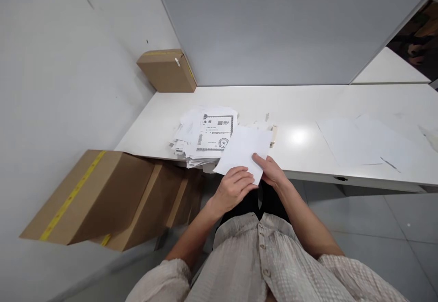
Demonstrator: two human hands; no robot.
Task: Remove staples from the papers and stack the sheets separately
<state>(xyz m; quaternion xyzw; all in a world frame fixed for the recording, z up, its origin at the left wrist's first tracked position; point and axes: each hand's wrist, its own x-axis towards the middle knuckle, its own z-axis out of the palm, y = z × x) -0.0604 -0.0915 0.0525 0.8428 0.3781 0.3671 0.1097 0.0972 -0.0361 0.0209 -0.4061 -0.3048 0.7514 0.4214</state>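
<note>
Both my hands hold a blank white sheet of paper [243, 149] at its near edge, over the front edge of the white desk [301, 106]. My left hand [234, 187] is curled on the sheet's lower left corner. My right hand [270, 170] pinches the lower right part, thumb on top. Just left of the sheet lies a messy stack of printed papers [201, 137], topped by a page with a framed form and a round stamp. A small beige object [273, 135] pokes out behind the sheet's right corner.
Large cardboard boxes with yellow tape [99, 197] lean beside the desk at my left. A small cardboard box [167, 70] sits in the far left corner against the grey partition [280, 28]. Loose white sheets [362, 142] lie on the desk's right side.
</note>
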